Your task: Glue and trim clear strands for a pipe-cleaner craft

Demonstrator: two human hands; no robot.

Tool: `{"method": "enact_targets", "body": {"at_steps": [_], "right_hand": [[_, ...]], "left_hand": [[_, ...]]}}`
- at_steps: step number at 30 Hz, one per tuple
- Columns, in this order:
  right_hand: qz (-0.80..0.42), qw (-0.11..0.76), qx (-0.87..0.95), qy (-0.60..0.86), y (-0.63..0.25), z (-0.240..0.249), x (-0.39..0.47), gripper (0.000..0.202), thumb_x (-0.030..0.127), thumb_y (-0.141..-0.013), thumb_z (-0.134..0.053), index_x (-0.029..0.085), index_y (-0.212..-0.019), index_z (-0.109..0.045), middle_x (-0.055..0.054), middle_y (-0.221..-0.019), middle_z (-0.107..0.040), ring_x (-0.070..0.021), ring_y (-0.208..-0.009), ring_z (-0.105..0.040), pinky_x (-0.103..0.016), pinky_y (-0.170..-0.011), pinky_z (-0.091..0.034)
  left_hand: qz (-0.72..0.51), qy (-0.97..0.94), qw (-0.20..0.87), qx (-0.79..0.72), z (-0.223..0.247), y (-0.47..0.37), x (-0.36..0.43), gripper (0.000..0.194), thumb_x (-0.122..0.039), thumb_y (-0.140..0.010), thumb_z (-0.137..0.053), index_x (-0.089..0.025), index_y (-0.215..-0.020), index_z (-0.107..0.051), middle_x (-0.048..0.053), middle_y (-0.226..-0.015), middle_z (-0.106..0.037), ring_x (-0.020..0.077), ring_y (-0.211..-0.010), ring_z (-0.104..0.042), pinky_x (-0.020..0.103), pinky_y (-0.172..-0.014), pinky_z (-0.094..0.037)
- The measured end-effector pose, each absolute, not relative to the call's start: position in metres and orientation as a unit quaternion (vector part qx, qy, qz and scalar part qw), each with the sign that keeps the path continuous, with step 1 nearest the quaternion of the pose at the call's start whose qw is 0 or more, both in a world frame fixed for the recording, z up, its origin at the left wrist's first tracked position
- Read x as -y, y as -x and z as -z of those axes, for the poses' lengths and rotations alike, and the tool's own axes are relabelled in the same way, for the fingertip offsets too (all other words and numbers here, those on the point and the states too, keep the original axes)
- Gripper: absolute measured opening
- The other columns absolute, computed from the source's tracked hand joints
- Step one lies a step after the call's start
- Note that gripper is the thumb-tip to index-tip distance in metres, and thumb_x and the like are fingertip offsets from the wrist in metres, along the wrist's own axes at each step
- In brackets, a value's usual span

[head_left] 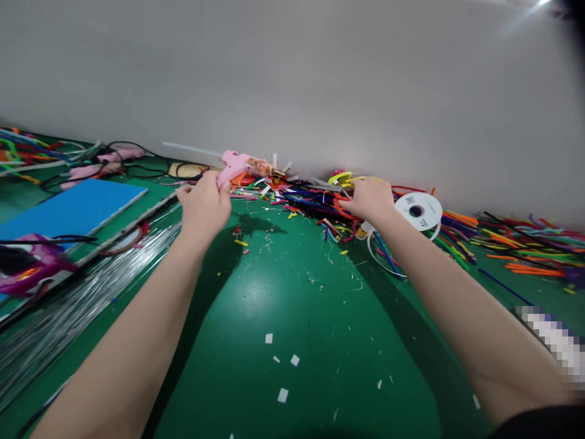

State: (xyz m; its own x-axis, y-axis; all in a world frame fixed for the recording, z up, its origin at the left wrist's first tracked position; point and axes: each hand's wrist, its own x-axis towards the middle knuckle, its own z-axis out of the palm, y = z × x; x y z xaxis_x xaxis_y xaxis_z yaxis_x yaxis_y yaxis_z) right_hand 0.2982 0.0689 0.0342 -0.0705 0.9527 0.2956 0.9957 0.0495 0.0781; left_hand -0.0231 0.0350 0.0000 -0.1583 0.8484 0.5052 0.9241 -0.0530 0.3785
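My left hand is closed around the handle of a pink glue gun, raised above the table. Its metal nozzle points right, and a clear glue stick juts out of its back to the left. Further right, my right hand is closed at a pair of scissors. Their grey blades point left over the heap of pipe cleaners; a red-orange loop shows below my fingers, and the rest of the grip is hidden. Something yellow lies just behind this hand.
A white ribbon spool stands beside my right wrist. More pipe cleaners lie far right. At left are a blue board, silvery strands, pink glue guns with black cords, and a purple object. White scraps dot the green table.
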Motion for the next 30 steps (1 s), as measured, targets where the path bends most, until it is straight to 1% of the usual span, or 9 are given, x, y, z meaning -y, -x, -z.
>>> {"method": "enact_targets", "body": {"at_steps": [3, 7, 10, 13, 15, 20, 22, 26, 30], "right_hand": [[0.198, 0.075, 0.719, 0.662, -0.301, -0.032, -0.066, 0.043, 0.045, -0.074, -0.063, 0.009, -0.099, -0.067, -0.021, -0.105, -0.066, -0.0355, -0.101, -0.059, -0.049, -0.088, -0.041], [0.046, 0.154, 0.713, 0.682, -0.303, -0.031, -0.062, 0.047, 0.053, -0.079, -0.055, 0.013, -0.103, -0.065, -0.015, -0.099, -0.069, -0.0296, -0.089, -0.063, -0.041, -0.075, -0.045], [0.051, 0.187, 0.746, 0.637, -0.309, -0.028, -0.056, 0.047, 0.051, -0.078, -0.058, 0.014, -0.106, -0.064, -0.014, -0.102, -0.069, -0.0277, -0.091, -0.063, -0.038, -0.073, -0.046], [0.121, 0.154, 0.784, 0.590, -0.316, -0.024, -0.048, 0.044, 0.041, -0.073, -0.066, 0.017, -0.110, -0.063, -0.012, -0.112, -0.067, -0.0283, -0.101, -0.061, -0.037, -0.073, -0.046], [0.151, 0.112, 0.793, 0.579, -0.320, -0.022, -0.040, 0.042, 0.037, -0.073, -0.067, 0.019, -0.111, -0.063, -0.011, -0.114, -0.066, -0.0282, -0.101, -0.061, -0.036, -0.069, -0.045], [0.153, 0.020, 0.799, 0.581, -0.326, -0.012, -0.022, 0.029, 0.044, -0.077, -0.067, 0.023, -0.097, -0.068, -0.006, -0.094, -0.072, -0.0250, -0.081, -0.065, -0.034, -0.060, -0.042], [0.142, 0.003, 0.803, 0.578, -0.326, -0.005, -0.016, 0.030, 0.046, -0.077, -0.066, 0.024, -0.098, -0.068, -0.006, -0.092, -0.073, -0.0248, -0.078, -0.065, -0.034, -0.060, -0.042], [0.093, 0.013, 0.815, 0.572, -0.325, 0.012, -0.008, 0.035, 0.046, -0.079, -0.064, 0.022, -0.105, -0.068, -0.008, -0.100, -0.073, -0.0271, -0.086, -0.066, -0.037, -0.064, -0.047], [0.035, 0.088, 0.823, 0.561, -0.323, 0.026, -0.003, 0.032, 0.039, -0.079, -0.064, 0.023, -0.107, -0.067, -0.008, -0.107, -0.071, -0.0266, -0.098, -0.065, -0.040, -0.077, -0.050]], "left_hand": [[0.323, 0.645, 0.047, 0.691, -0.001, 0.022, -0.034, 0.036, -0.038, -0.092, -0.032, -0.019, -0.114, -0.054, 0.014, -0.104, -0.066, 0.0331, -0.098, -0.060, 0.050, -0.093, -0.033], [0.329, 0.649, 0.042, 0.685, -0.001, 0.022, -0.033, 0.035, -0.039, -0.092, -0.032, -0.022, -0.115, -0.053, 0.014, -0.110, -0.064, 0.0333, -0.102, -0.058, 0.051, -0.094, -0.033], [0.331, 0.650, 0.037, 0.682, -0.001, 0.022, -0.033, 0.034, -0.039, -0.092, -0.032, -0.024, -0.114, -0.053, 0.013, -0.110, -0.064, 0.0333, -0.103, -0.058, 0.051, -0.095, -0.033], [0.336, 0.648, 0.040, 0.682, -0.001, 0.022, -0.033, 0.034, -0.039, -0.092, -0.032, -0.025, -0.114, -0.053, 0.012, -0.108, -0.065, 0.0327, -0.102, -0.058, 0.051, -0.096, -0.032], [0.341, 0.650, 0.044, 0.678, -0.001, 0.021, -0.033, 0.033, -0.039, -0.092, -0.032, -0.025, -0.114, -0.053, 0.012, -0.107, -0.066, 0.0324, -0.101, -0.058, 0.051, -0.097, -0.031], [0.327, 0.652, 0.025, 0.684, -0.005, 0.017, -0.030, 0.035, -0.036, -0.093, -0.033, -0.017, -0.115, -0.053, 0.014, -0.107, -0.063, 0.0311, -0.101, -0.057, 0.051, -0.099, -0.028], [0.321, 0.653, 0.019, 0.686, -0.006, 0.015, -0.028, 0.036, -0.035, -0.094, -0.034, -0.014, -0.116, -0.053, 0.013, -0.105, -0.063, 0.0292, -0.100, -0.057, 0.050, -0.100, -0.028], [0.322, 0.661, 0.027, 0.677, -0.007, 0.011, -0.026, 0.036, -0.033, -0.095, -0.033, -0.013, -0.117, -0.053, 0.011, -0.106, -0.062, 0.0261, -0.097, -0.056, 0.048, -0.098, -0.028], [0.311, 0.670, 0.032, 0.674, -0.005, 0.007, -0.025, 0.037, -0.032, -0.096, -0.032, -0.011, -0.118, -0.052, 0.011, -0.109, -0.060, 0.0251, -0.098, -0.055, 0.047, -0.097, -0.029]]}}
